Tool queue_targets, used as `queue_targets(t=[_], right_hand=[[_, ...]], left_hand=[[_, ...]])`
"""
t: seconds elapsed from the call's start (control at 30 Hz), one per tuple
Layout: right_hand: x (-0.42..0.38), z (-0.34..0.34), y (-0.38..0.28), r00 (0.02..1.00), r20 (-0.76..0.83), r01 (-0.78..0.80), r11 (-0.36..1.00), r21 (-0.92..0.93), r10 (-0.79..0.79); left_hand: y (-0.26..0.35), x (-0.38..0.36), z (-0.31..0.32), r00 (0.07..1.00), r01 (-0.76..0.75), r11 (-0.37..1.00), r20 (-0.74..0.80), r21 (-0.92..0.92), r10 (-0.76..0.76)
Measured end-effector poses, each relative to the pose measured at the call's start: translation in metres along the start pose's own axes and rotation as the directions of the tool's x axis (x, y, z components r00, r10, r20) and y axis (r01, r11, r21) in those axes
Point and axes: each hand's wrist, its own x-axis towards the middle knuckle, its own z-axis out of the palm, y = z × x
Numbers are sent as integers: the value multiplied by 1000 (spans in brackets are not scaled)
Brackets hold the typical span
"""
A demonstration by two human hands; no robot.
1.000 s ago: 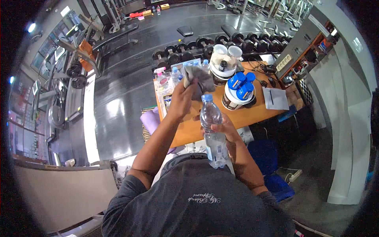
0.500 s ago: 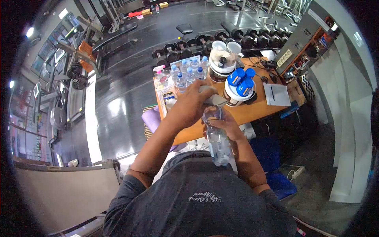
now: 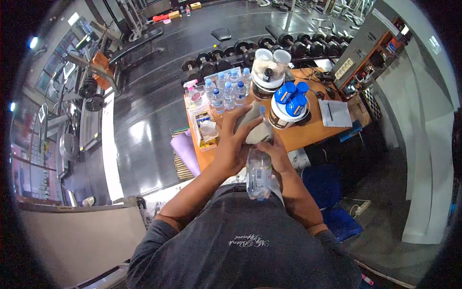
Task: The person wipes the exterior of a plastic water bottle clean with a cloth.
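My right hand (image 3: 277,153) grips a clear plastic water bottle (image 3: 258,174) with a blue cap, held upright in front of my chest. My left hand (image 3: 234,143) presses a grey cloth (image 3: 254,124) around the bottle's upper part and cap. Both hands touch the bottle above the near edge of an orange table (image 3: 308,130).
On the table stand several small water bottles (image 3: 227,92), two big white tubs topped with blue-lidded bottles (image 3: 288,109) and pale shakers (image 3: 266,72), a small box of items (image 3: 206,130) and a paper with a pen (image 3: 335,114). Dumbbells (image 3: 240,50) line the floor behind. A purple mat (image 3: 185,153) lies left.
My left hand brought the grey cloth down from above the table onto the bottle's top. The bottle has shifted slightly lower and closer to my chest.
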Motion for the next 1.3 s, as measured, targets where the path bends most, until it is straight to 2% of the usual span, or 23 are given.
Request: queue_targets(t=[0.07,0.1,0.17,0.23,0.27,0.3,0.4,0.43,0.57,0.67,0.7,0.73,0.8,0.83,0.9,1.0,1.03,1.07,1.1,1.17,1.2,1.23,1.3], right_hand=[[0,6,-8,1000,-24,1,1000,-18,-1],[-2,8,-15,1000,17,-21,1000,12,21],[-5,8,-20,990,125,-87,968,234,59],[-6,17,-25,991,106,-105,964,244,81],[-5,18,-20,995,94,-67,962,264,44],[-4,19,-16,997,82,-30,959,283,7],[-3,10,-1,995,51,84,988,132,-91],[-4,14,-9,994,35,100,992,71,-103],[-6,20,8,983,2,186,981,-53,-186],[-17,21,9,995,88,28,990,140,-40],[-17,21,9,992,124,-22,980,199,-3],[-18,21,9,989,146,-19,978,206,-12],[-21,18,8,981,191,-17,976,218,-25],[-22,15,12,986,164,-70,961,268,26],[-18,8,14,980,199,-70,949,307,8],[-14,1,8,973,232,-57,967,249,-3],[-13,1,6,971,237,-45,976,211,-6],[-9,3,6,990,144,-28,965,259,-10],[-5,7,6,999,47,-3,953,304,-12],[-2,6,5,999,-42,37,950,309,-25],[-2,3,4,999,-32,47,961,273,-40],[-1,2,2,998,-21,57,970,238,-54],[-5,4,-1,999,23,27,977,214,-33]], left_hand=[[0,-4,-2,999,34,997,5,-64,-34],[-1,-3,-3,999,50,996,-1,-80,-50],[-7,6,-5,998,56,991,-33,-124,-61],[-2,17,-11,996,49,982,-60,-181,-60],[0,21,-13,995,41,977,-76,-209,-58],[-5,22,-14,999,12,988,-29,-153,-16],[2,5,-14,1000,-1,998,-7,-59,0],[9,0,-12,999,15,1000,-43,24,-14],[13,-13,-21,997,75,997,4,-9,-75],[5,-18,-24,978,205,943,23,-262,-207],[-6,-17,-31,980,118,928,-112,-354,-167],[-2,-8,-41,960,135,916,-181,-378,-216],[-7,4,-61,964,49,970,-244,-240,-109],[-7,4,-61,961,34,973,-260,-228,-95],[-6,5,-59,953,0,979,-297,-206,-62],[18,7,-50,986,157,935,2,-317,-165],[19,5,-42,996,86,967,29,-239,-81],[19,2,-37,998,7,987,61,-163,3],[20,-4,-40,995,-8,992,97,-129,21],[21,-7,-47,971,58,942,238,-331,24],[22,-9,-49,951,104,901,309,-422,35],[21,-13,-45,946,235,833,315,-501,-77],[20,-9,-33,956,286,731,131,-619,-262]])
